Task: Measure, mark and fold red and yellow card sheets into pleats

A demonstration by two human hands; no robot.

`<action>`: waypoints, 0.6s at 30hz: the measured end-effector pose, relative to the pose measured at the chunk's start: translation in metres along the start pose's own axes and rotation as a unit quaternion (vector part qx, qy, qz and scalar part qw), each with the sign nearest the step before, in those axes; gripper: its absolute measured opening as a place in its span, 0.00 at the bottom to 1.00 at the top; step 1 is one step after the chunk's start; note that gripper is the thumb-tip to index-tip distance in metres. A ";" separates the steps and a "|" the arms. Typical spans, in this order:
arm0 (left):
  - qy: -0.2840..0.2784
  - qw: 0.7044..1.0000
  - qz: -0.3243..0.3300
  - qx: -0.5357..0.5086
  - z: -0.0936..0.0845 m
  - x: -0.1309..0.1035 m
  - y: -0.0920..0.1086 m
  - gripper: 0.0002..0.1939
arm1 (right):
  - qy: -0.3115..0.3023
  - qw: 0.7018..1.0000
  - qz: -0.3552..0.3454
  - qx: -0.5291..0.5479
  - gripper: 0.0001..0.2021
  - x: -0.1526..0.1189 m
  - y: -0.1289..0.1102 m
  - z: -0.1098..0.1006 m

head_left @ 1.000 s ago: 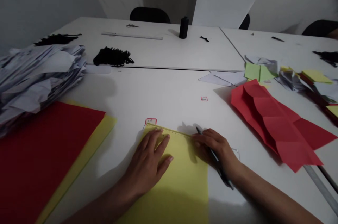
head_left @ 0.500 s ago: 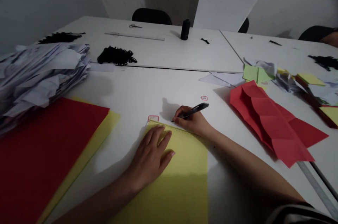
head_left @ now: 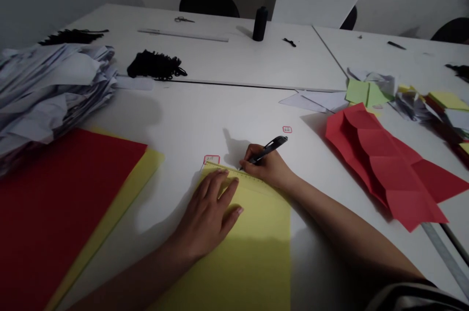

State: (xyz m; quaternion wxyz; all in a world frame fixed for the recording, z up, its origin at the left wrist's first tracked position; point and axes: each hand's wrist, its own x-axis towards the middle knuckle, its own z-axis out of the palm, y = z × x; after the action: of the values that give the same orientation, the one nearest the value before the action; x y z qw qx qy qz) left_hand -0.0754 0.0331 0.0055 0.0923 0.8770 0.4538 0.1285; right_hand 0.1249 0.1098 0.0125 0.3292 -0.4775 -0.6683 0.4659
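A yellow sheet of paper (head_left: 256, 252) lies flat on the white table before me. Along its far edge rests a clear ruler (head_left: 252, 177) with dark markings. My left hand (head_left: 208, 208) lies over the sheet with fingers spread, its fingertips on the ruler. In my right hand (head_left: 266, 166) is a black pen (head_left: 273, 145), pinched near its point and slanting up to the right. The pen's tip is at the ruler's far edge, just right of my left fingertips. A red-framed label (head_left: 211, 159) sits at the sheet's far left corner.
To the left are red paper (head_left: 73, 193) and a large heap of white paper (head_left: 54, 91). Folded red paper (head_left: 381, 164) stands to the right, with green paper (head_left: 368, 93) behind. Farther back are black yarn (head_left: 156, 65), a black cylinder (head_left: 260, 24), a long ruler (head_left: 186, 35) and scissors (head_left: 183, 19).
The view has tilted down slightly, so the far table sits higher in the picture. The pen stands a little steeper in my right hand. My left hand stays on the ruler.
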 end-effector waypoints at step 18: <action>-0.003 1.000 0.002 0.002 0.000 0.001 0.000 0.24 | 0.002 0.999 -0.011 -0.031 0.07 -0.001 -0.002 0.000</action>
State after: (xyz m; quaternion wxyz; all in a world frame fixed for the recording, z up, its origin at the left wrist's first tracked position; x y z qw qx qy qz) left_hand -0.0744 0.0340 0.0062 0.0918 0.8786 0.4517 0.1251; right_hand 0.1247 0.1090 0.0148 0.3206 -0.4809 -0.6867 0.4409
